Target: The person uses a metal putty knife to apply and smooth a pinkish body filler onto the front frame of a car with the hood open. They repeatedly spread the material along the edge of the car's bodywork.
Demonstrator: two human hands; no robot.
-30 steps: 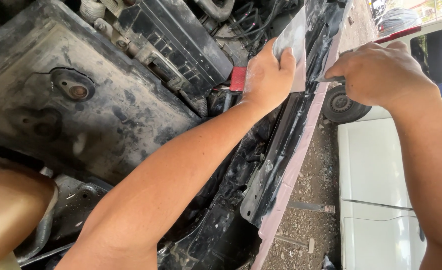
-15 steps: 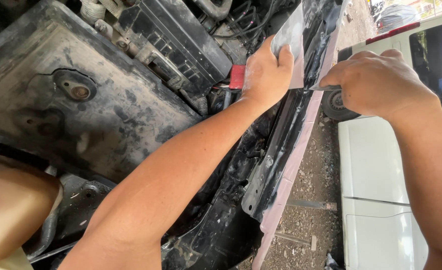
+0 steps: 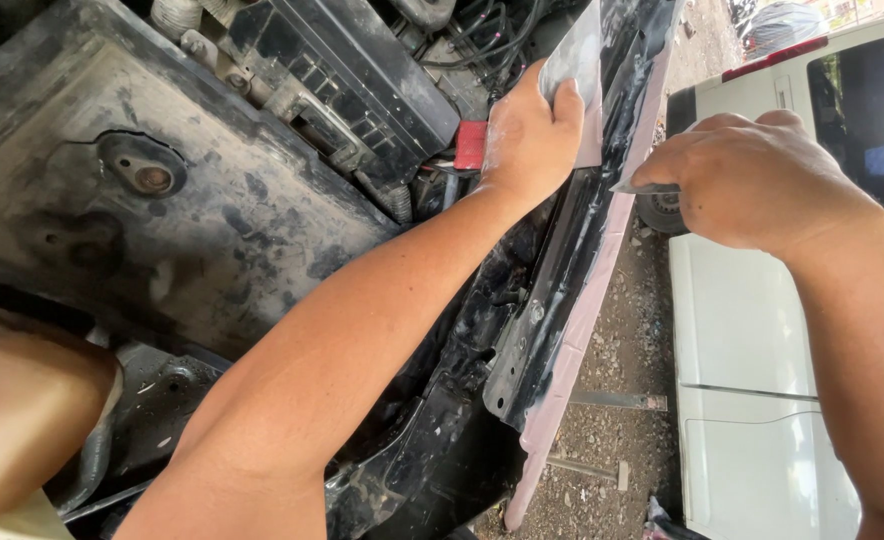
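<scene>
At panel edge – left hand [image 3: 532,130] clamps grey sanding pad [image 3: 577,60] to pink-primed panel [image 3: 587,300]; right hand [image 3: 752,180] pinches thin blade [image 3: 647,187] beside it. Risk: blade slips, gouges primer – poss. cut.

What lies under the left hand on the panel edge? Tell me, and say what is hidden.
Under the left hand a pale grey flat piece lies against the dark panel edge. Only its upper part and right strip show; the palm and fingers cover the rest.

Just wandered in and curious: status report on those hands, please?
Left hand grips grey plate at car's front edge. Right hand pinches thin metal blade against pinkish panel edge. Nothing between them.
</scene>
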